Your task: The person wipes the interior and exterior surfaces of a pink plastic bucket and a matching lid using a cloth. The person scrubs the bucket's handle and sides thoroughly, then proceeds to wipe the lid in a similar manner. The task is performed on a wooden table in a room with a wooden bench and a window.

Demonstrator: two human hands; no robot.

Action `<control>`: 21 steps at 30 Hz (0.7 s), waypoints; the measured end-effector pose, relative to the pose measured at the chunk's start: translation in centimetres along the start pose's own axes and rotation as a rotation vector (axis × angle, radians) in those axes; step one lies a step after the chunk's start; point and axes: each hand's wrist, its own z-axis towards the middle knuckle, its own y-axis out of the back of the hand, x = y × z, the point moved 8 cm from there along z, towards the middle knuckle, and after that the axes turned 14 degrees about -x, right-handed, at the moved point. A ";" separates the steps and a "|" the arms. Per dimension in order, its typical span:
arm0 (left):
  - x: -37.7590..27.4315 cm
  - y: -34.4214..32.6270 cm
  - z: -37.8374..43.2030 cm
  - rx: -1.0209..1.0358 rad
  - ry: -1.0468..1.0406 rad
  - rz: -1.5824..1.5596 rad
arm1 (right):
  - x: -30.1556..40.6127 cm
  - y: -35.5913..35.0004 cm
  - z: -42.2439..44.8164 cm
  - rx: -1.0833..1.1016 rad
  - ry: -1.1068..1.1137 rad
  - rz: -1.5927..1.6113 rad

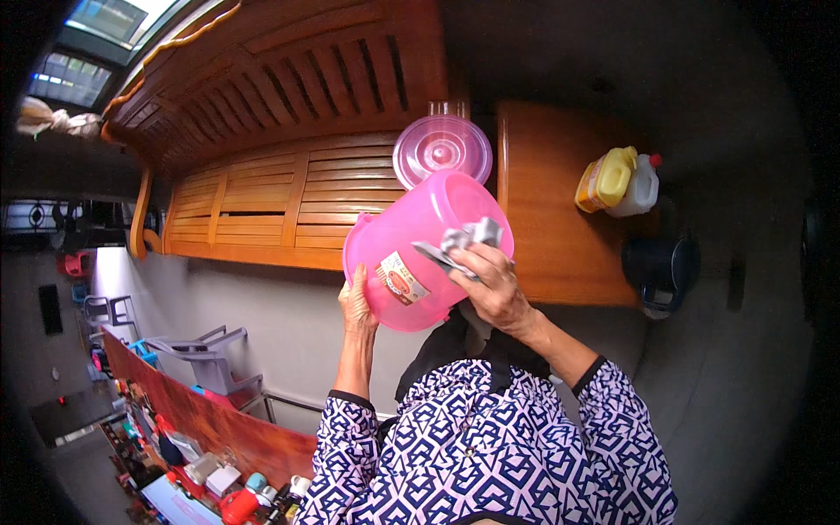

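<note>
A pink plastic bucket (420,236), lying tilted on its side in the air before me, bears a printed label (401,279). My left hand (358,305) grips its rim at the lower left, thumb on the outer wall. In my right hand (489,279) is a crumpled grey-and-white cloth (476,239), held against or just over the bucket's side near its base. Behind the bucket, a round translucent pink lid (442,152) rests on the slatted wooden bench (256,197). The bucket hides part of the lid's lower edge.
A wooden table (545,249) stands to the right, bearing a yellow jug (607,180) and a white jug with a red cap (640,190). Beyond its edge is a dark pot-like container (659,269). At lower left are a grey plastic chair (216,361) and a cluttered red-brown table (216,410).
</note>
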 end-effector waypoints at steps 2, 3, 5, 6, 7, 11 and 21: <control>-0.3 -0.5 0.2 0.000 0.004 0.019 | -0.3 0.6 -1.7 0.010 0.001 -0.006; -0.3 -0.5 0.3 0.008 0.001 0.031 | -0.3 0.6 -1.7 0.011 -0.006 -0.004; -0.5 -0.6 0.4 0.025 -0.006 0.055 | -0.4 0.2 -1.1 0.026 -0.004 -0.004; -0.7 -0.9 -0.1 -0.008 -0.009 0.044 | -0.6 -0.1 -0.6 0.035 -0.006 -0.007; -0.7 -1.0 -0.1 0.006 -0.011 0.056 | -1.0 -0.4 0.2 0.016 -0.029 0.002; -0.2 -0.7 0.2 0.051 -0.010 0.074 | -3.7 -2.4 4.7 0.035 -0.264 0.187; 0.1 -1.2 0.3 0.051 -0.039 0.054 | -14.0 -6.9 3.1 -0.071 -0.813 0.537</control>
